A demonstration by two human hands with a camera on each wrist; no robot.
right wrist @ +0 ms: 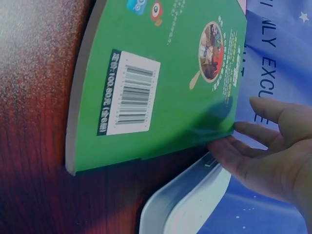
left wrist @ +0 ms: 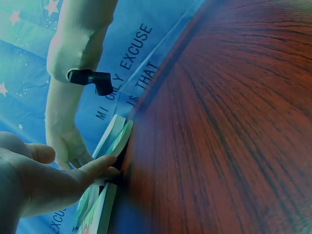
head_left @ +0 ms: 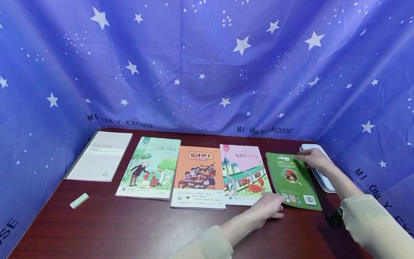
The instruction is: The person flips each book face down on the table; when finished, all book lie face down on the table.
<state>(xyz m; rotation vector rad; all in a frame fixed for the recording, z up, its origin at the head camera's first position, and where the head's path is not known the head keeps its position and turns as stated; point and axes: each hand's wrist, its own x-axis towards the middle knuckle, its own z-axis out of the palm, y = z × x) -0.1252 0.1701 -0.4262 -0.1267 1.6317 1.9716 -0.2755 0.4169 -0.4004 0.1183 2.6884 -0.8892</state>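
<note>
A green book [head_left: 292, 180] lies back cover up at the right end of a row of books on the dark red table [head_left: 129, 226]. My left hand [head_left: 270, 207] rests flat at its near left corner, straight fingers touching the edge where it meets the pink crab book [head_left: 242, 172]. My right hand [head_left: 312, 160] lies at the book's far right corner, with straight fingertips against the far edge. The right wrist view shows the green book [right wrist: 165, 87] with its barcode and my right hand [right wrist: 263, 146] at its edge. In the left wrist view my left hand [left wrist: 92, 170] touches the book's corner [left wrist: 119, 136].
Left of the pink book lie an orange book [head_left: 198, 176], a green illustrated book [head_left: 150, 167] and a lined Gambit notepad [head_left: 101, 154]. A pale eraser [head_left: 79, 200] sits near the front left. A white tray [head_left: 320, 176] lies just right of the green book. Blue star cloth [head_left: 207, 72] surrounds the table.
</note>
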